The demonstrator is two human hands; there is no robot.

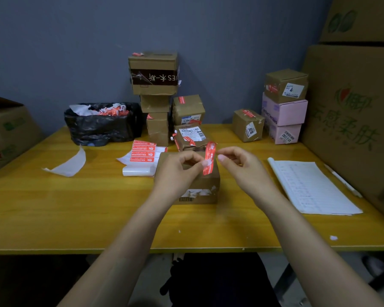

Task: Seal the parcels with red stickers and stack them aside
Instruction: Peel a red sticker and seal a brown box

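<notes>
on the yellow worktop [75, 207], far left, a black bag [102, 129] holds crumpled red-and-white scraps [113, 111]. a brown parcel [201, 185] sits near centre, under both hands. the left hand [177, 171] fingers pinch a red sticker [209, 156] upright above it. the right hand [244, 168] fingers curl beside its top, grip unclear.

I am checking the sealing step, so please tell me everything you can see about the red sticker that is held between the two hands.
The red sticker is a long, narrow strip, paper-like, with white print too small to read. It stands nearly upright, slightly curved, over the top of the brown parcel; whether its lower end touches it is unclear. The left hand pinches its lower half, the right hand pinches its right edge higher up.
</notes>
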